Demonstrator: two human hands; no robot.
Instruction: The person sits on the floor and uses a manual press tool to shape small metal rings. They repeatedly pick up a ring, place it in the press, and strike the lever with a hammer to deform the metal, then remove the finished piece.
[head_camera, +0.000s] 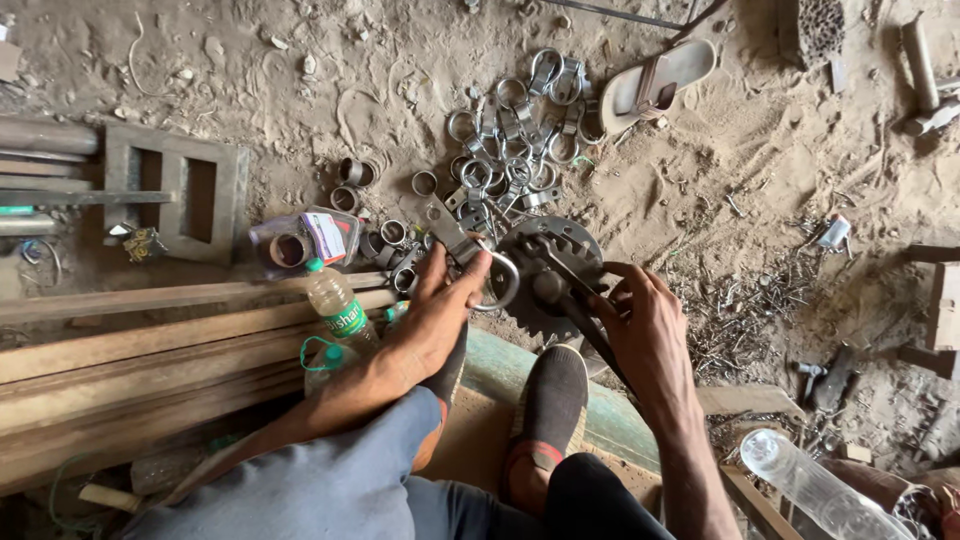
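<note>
Left hand (440, 310) grips a flat steel clamp strap (455, 232) ending in a ring (503, 282), held against the toothed gear wheel (545, 265). Right hand (640, 320) is closed on the dark lever handle (590, 320) beside it. This piece appears mid-forming. Beyond lies a heap of finished ring clamps (515, 140), bright and curved, with plain short rings (355, 180) on dusty ground, seemingly unworked.

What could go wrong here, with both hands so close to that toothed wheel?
The right hand rests at the gear, so fingers could get pinched in the teeth. The left hand holds a metal clamp against it, and that could slip. A foot sits just below the gear, where a dropped part might land.
</note>
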